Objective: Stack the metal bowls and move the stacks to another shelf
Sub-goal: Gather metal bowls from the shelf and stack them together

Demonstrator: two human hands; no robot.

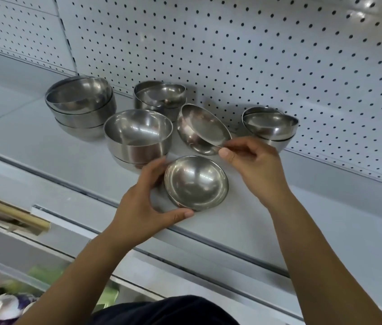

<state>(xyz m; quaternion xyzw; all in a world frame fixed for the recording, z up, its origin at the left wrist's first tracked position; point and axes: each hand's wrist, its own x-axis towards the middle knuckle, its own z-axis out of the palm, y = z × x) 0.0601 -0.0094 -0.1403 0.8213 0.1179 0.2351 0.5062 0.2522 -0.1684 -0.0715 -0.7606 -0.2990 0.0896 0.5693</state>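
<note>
Shiny metal bowls stand on a white shelf (44,141). My left hand (143,207) grips a small shallow bowl (196,182) at its left rim and underside, near the shelf's front. My right hand (253,170) pinches the near rim of a second small bowl (203,129), tilted up off the shelf just behind the first. Around them stand four stacks: a large stack (82,104) at the far left, a medium stack (137,137) in the middle, a stack (162,97) at the back, and a small stack (271,127) at the right.
A white pegboard wall (255,55) backs the shelf. A lower shelf edge (138,252) runs below the front lip. At the bottom left sit a clear plastic bin (2,292) of soft items and a wooden stick (12,212).
</note>
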